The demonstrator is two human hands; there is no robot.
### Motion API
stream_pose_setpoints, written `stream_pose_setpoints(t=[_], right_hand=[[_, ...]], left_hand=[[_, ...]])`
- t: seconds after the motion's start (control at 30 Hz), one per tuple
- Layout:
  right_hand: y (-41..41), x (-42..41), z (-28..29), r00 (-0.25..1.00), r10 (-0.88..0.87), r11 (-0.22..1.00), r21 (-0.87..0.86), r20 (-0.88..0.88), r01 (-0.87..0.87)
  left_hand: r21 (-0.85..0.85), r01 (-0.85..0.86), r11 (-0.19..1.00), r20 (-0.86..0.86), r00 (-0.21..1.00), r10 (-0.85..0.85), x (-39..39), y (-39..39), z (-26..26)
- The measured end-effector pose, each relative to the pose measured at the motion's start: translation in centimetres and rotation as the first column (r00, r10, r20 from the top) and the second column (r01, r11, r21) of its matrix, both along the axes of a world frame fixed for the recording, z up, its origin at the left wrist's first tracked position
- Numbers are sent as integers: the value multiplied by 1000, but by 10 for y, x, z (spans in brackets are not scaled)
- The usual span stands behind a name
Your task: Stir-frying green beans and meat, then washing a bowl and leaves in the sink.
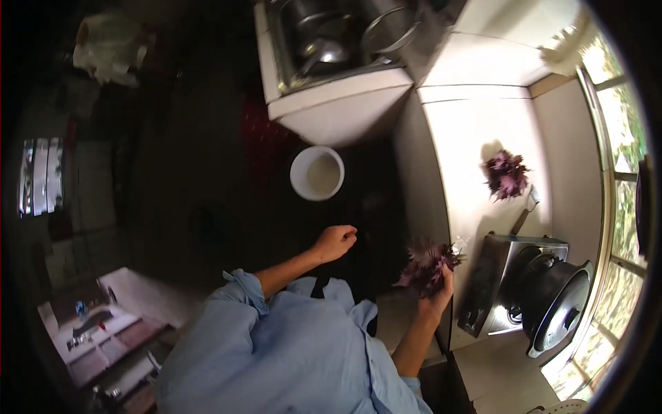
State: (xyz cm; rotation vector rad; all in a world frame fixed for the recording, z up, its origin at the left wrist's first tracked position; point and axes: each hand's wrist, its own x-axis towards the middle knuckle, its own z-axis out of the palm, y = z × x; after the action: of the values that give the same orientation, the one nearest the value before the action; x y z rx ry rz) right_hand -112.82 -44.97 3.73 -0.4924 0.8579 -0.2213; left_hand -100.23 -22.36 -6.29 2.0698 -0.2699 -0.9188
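Note:
My right hand (437,300) grips a bunch of purple, jagged-edged leaves (426,266) at the near edge of the white counter. Over the dark floor, my left hand (336,243) is curled into a loose fist, and nothing shows in it. Beyond that hand stands a white bucket (296,178) with a pale bottom or contents; I cannot tell which. A second bunch of purple leaves (507,175) lies on the sunlit counter (465,134). Beside it is a utensil with a brown handle (520,221).
To the right, a metal gas stove (483,290) bears a dark lidded pot (548,305). A steel sink (289,62) ahead holds a shiny metal vessel (328,52) and a round-rimmed container (390,31). Windows (626,207) line the right side. A cluttered light surface (98,331) is at lower left.

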Motion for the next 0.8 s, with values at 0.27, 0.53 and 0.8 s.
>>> stream_pose_setpoints(t=[0.27, 0.53, 0.8], right_hand=[[70, 29, -18, 906, 389, 855, -301, -169, -423], [222, 141, -12, 623, 695, 238, -703, -359, -671], [426, 288, -4, 461, 697, -322, -814, -549, -483]], left_hand=[[-243, -325, 914, -450, 872, 191, -33, 61, 32], [-564, -464, 683, -191, 878, 440, 34, 155, 69], [-477, -837, 268, -602, 534, 594, 157, 305, 76]])
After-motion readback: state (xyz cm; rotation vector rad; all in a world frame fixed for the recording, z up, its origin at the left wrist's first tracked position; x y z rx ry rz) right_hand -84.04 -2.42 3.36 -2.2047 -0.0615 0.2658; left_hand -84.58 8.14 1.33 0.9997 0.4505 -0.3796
